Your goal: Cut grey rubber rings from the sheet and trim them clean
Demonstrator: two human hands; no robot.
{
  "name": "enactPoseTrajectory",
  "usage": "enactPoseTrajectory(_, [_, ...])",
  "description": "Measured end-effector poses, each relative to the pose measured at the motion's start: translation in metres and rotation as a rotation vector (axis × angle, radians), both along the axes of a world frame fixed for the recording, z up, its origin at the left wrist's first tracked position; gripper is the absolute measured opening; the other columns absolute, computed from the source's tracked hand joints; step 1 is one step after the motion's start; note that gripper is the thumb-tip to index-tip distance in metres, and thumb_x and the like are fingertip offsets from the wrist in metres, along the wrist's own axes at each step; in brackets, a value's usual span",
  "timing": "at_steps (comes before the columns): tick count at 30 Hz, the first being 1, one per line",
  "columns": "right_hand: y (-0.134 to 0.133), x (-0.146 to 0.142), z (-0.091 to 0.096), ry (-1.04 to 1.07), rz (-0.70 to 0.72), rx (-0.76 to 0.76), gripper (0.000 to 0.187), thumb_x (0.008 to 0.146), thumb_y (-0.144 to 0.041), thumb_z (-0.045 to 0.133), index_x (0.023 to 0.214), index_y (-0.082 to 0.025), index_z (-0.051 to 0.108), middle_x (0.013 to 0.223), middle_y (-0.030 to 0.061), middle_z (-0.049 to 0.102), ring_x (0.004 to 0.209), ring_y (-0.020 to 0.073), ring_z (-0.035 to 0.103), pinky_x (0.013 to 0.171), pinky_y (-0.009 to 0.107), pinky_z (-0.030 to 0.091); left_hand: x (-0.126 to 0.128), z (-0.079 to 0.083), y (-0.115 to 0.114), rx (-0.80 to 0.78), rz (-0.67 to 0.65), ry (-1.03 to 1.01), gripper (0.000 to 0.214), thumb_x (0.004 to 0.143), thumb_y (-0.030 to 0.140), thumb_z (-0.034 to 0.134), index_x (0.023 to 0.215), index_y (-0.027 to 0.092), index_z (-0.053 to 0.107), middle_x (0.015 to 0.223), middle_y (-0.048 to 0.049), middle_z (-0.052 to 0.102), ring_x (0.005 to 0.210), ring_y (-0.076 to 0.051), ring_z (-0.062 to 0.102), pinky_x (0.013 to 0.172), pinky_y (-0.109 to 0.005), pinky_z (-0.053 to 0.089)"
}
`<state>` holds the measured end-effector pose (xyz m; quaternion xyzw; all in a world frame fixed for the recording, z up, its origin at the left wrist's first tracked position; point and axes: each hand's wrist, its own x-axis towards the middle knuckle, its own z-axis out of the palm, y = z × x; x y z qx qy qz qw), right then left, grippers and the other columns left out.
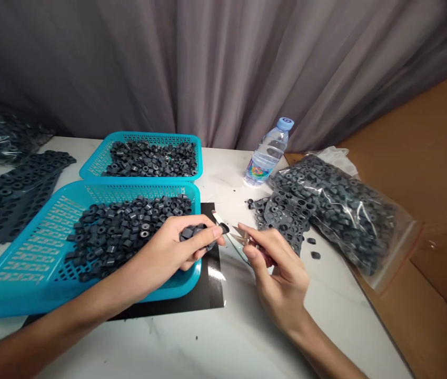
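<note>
- While left hand (184,248) pinches a small rubber-like moulded piece (224,228) thumb-to-finger, similar pieces (195,231) fill its curled grip.
- Right hand (282,263): curled round scissors (242,237), blades slightly parted, just beside piece.
- Piece probably light, springy; hold by sidewalls.
- Teal basket (196,279) rim: near side of left hand. Most room between forearms.

Bright on the white table (168,347), darker up the grey curtain (223,63), almost black at top right. Shiny white on the right-hand bag (349,216) and black sheet (212,287). Stretched and fuzzy near the edges.
</note>
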<state>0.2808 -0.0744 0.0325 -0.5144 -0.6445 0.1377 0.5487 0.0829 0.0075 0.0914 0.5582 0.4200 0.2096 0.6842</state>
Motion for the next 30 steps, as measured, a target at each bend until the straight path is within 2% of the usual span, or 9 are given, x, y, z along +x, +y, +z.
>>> enactPoseTrajectory(4, [-0.001, -0.003, 0.001, -0.050, -0.026, 0.075, 0.052, 0.097, -0.006, 0.071, 0.140, -0.034, 0.072, 0.102, 0.0038, 0.074, 0.084, 0.0191, 0.065, 0.072, 0.034, 0.052, -0.001, -0.002, 0.000, 0.029, 0.029, 0.007, 0.037, 0.096, 0.052, 0.068, 0.092, 0.016, 0.072, 0.064, 0.0059, 0.043, 0.050, -0.006, 0.030, 0.044, -0.019, 0.019])
enactPoseTrajectory(9, [-0.001, -0.002, -0.001, -0.073, -0.056, 0.081, 0.051, 0.097, -0.004, 0.069, 0.138, -0.034, 0.074, 0.103, 0.0032, 0.077, 0.083, 0.0192, 0.067, 0.076, 0.036, 0.053, -0.001, -0.002, -0.002, 0.109, 0.044, 0.037, 0.035, 0.097, 0.051, 0.068, 0.090, 0.017, 0.072, 0.063, 0.0062, 0.045, 0.050, -0.006, 0.033, 0.044, -0.018, 0.023])
enactPoseTrajectory(17, [-0.003, -0.002, 0.001, -0.157, -0.071, 0.146, 0.060, 0.096, 0.001, 0.069, 0.144, -0.035, 0.068, 0.106, 0.0043, 0.076, 0.085, 0.0195, 0.066, 0.074, 0.037, 0.050, 0.000, 0.001, -0.007, 0.358, 0.080, 0.104, 0.029, 0.098, 0.044, 0.066, 0.086, 0.020, 0.076, 0.061, 0.0051, 0.047, 0.054, -0.009, 0.040, 0.047, -0.020, 0.032])
enactPoseTrajectory(23, [-0.004, -0.003, 0.000, -0.206, -0.082, 0.182, 0.070, 0.095, 0.004, 0.068, 0.152, -0.035, 0.061, 0.107, 0.0055, 0.074, 0.085, 0.0190, 0.065, 0.073, 0.036, 0.049, 0.002, 0.004, -0.015, 0.523, 0.145, 0.137, 0.025, 0.099, 0.037, 0.064, 0.084, 0.021, 0.076, 0.065, 0.0053, 0.059, 0.060, -0.010, 0.048, 0.062, -0.021, 0.043])
enactPoseTrajectory(30, [-0.003, -0.003, 0.003, -0.194, -0.113, 0.242, 0.066, 0.095, 0.003, 0.069, 0.150, -0.034, 0.064, 0.109, 0.0054, 0.074, 0.084, 0.0186, 0.065, 0.072, 0.036, 0.050, 0.005, 0.001, -0.017, 0.561, 0.130, 0.126, 0.023, 0.101, 0.031, 0.061, 0.085, 0.021, 0.076, 0.081, 0.0057, 0.072, 0.079, -0.012, 0.064, 0.075, -0.018, 0.047])
